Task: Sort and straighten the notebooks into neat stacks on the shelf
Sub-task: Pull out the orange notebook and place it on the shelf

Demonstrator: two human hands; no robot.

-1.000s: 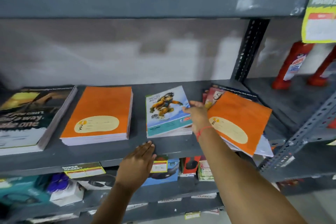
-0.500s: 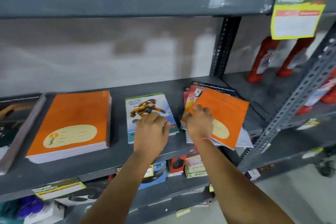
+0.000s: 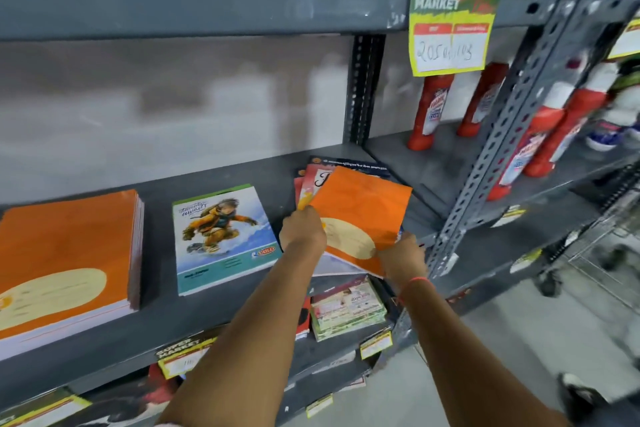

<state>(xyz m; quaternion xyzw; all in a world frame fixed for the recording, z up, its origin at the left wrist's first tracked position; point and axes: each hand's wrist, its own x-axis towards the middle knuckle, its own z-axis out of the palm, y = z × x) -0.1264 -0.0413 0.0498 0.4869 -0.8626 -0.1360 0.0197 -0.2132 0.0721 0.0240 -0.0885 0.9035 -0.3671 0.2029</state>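
Change noted: left hand (image 3: pixel 304 230), a second ago low at the shelf (image 3: pixel 221 315) edge, has joined right hand (image 3: pixel 401 255) on the orange notebook (image 3: pixel 360 208); fingers of both pinch its near corners. Judged: straightening has begun.
Location: right end, atop a skewed pile (image 3: pixel 311 177).
Materials: glossy thin card covers, rectangular; painted grey metal shelf. Neat orange stack (image 3: pixel 65 253) far left, illustrated notebook (image 3: pixel 221 236) between.
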